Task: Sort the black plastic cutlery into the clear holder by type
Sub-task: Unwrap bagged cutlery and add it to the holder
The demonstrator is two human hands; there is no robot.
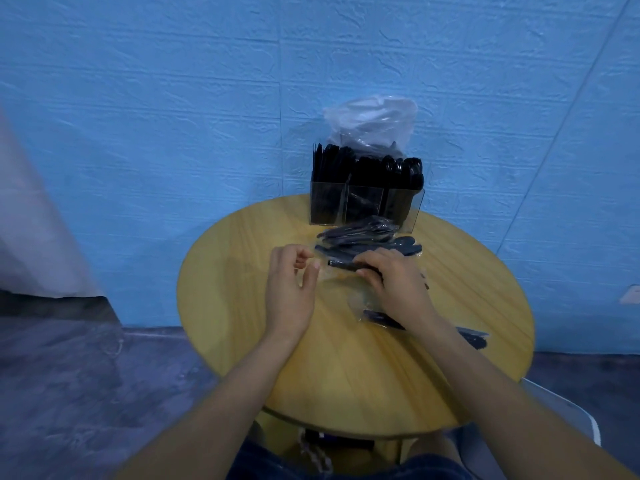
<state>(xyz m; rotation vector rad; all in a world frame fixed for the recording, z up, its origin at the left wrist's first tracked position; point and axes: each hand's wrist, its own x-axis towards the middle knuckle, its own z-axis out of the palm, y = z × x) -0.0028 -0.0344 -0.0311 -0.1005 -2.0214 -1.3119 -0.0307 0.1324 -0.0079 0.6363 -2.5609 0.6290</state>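
A clear three-compartment holder (414, 211) stands at the far edge of the round wooden table (242, 306), packed with upright black cutlery. Just in front of it lies a loose pile of black cutlery (360, 233), some pieces in clear wrappers. My right hand (394, 282) grips the handle of one black piece (341, 264), whose end sticks out to the left. My left hand (291, 282) hovers beside it with fingers loosely curled, holding nothing that I can see. A wrapped black piece (377, 318) lies under my right wrist.
A clear plastic bag (374, 119) with more black cutlery stands behind the holder against the blue wall. More black pieces (474, 336) lie near the table's right edge. A white chair edge (568, 410) shows at the lower right.
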